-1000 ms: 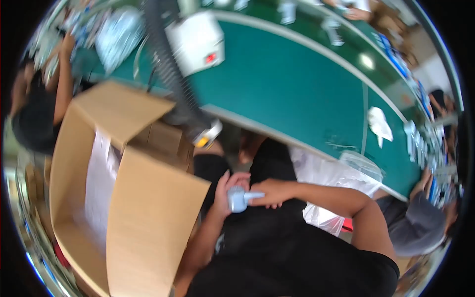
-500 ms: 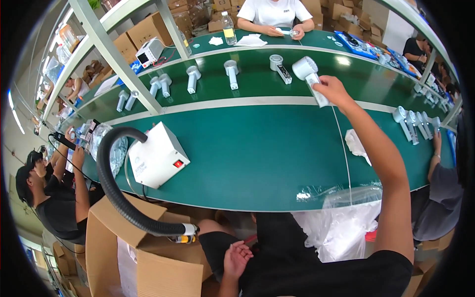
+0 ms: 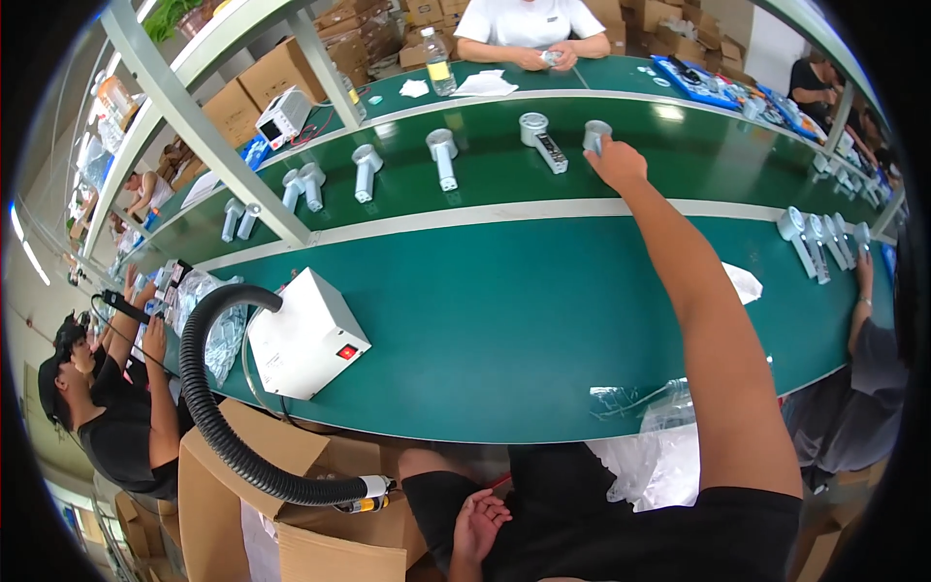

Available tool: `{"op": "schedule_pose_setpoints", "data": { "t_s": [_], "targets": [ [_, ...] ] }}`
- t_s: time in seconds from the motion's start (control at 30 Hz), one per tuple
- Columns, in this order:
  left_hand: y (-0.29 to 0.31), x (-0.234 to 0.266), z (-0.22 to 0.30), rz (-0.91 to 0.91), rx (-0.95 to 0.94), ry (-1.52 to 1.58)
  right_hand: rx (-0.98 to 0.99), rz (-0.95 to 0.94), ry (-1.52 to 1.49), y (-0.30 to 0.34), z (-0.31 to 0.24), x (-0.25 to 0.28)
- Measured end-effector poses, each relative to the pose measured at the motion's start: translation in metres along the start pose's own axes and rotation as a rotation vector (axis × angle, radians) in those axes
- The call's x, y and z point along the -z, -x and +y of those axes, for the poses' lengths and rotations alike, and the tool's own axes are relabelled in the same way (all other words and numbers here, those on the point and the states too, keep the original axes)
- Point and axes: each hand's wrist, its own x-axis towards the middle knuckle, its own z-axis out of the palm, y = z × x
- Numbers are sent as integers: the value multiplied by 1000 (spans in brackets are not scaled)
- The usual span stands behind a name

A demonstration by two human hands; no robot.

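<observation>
My right hand (image 3: 621,165) reaches far over the table to the dark green strip behind it. Its fingers close on a pale handheld fan (image 3: 598,133); only the round head shows plainly, and the hand hides most of the handle. To the left of it lies another handheld fan (image 3: 543,143) with a dark, open-looking handle. Further left along the strip sits one more fan (image 3: 442,159), with several others beyond. Low in front of my body, my left hand (image 3: 480,524) rests palm up over my lap, fingers loosely bent and holding nothing.
A white box machine (image 3: 308,335) with a black ribbed hose (image 3: 199,388) stands left on the table. Below is an open carton (image 3: 339,548). Plastic bagging (image 3: 655,456) hangs over the front edge. Co-workers sit opposite, left and right; several fans (image 3: 819,242) stand at right.
My right hand has moved forward and slightly left, bringing the fan from above the pale divider onto the green strip. My left hand stays low over my lap.
</observation>
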Motion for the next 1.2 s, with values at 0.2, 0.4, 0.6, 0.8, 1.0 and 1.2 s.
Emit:
{"op": "schedule_pose_setpoints", "data": {
  "t_s": [0.2, 0.4, 0.6, 0.8, 1.0, 1.2],
  "targets": [
    [5, 0, -4, 10, -34, -67, 194, -20, -182, 24, 44, 41],
    [21, 5, -4, 35, -97, -138, 249, -132, -698, 130, 116, 111],
    [21, 15, -8, 8, -87, -137, 77, 10, -604, 240, 140, 133],
    [19, 13, -6, -8, -127, -155, 80, 17, -303, 269, 133, 148],
    [28, -12, -3, 30, -159, -450, 452, 23, -446, 272, 73, 128],
    [77, -78, 16, 39, -339, -821, 570, 75, -388, 247, 28, 70]
  ]
}}
